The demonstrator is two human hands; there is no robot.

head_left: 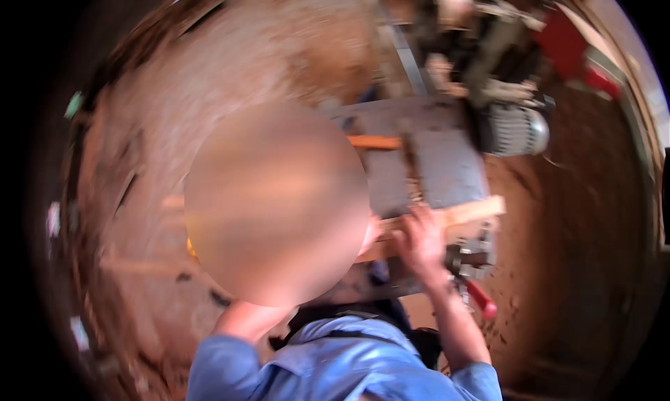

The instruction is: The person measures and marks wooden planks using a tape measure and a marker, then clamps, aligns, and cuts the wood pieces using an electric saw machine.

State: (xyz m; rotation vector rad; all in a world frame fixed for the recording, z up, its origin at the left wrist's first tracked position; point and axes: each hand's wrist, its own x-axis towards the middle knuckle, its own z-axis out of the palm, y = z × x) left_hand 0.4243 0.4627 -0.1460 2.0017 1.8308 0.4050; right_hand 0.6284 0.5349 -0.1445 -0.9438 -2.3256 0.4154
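Observation:
My right hand (422,242) lies over a pale wooden board (476,211), with the fingers across its top and the thumb on the near side. The board rests on a grey metal machine table (450,167) and sticks out past its right edge. A round blurred patch covers most of my left hand (372,235); only a small bit shows at the patch's right rim, close to the same board. Whether its fingers grip the wood is hidden. The whole view is smeared by motion.
An orange strip (377,143) lies farther back on the table, left of a slot. A ribbed motor (518,130) stands at the back right. A red handle (481,300) juts out near my right forearm. A long metal bar (410,66) runs away behind the table.

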